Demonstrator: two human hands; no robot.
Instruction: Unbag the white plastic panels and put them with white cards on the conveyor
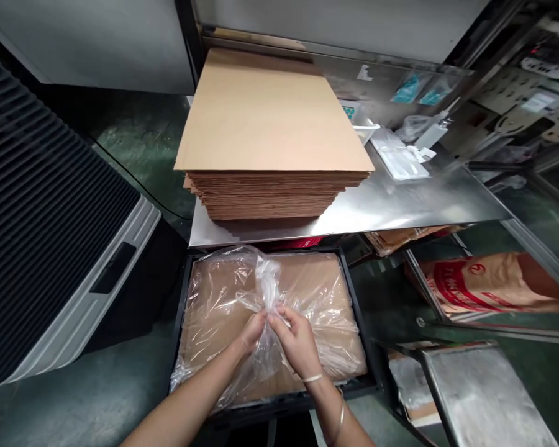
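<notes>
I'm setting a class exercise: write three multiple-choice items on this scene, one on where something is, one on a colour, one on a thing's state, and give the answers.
1. Where is the stack of cardboard sheets?
A) On a stainless steel table
B) On the floor
C) Inside a sack

2. What colour is the print on the paper sack?
A) Blue
B) Red
C) Green

3. What state is the clear plastic film in?
A) Spread flat, untouched
B) Bunched up by hand
C) Folded in a box

Answers:
1. A, the stack sits on the steel top.
2. B, red lettering shows on the sack.
3. B, the left hand and right hand gather it.
</notes>
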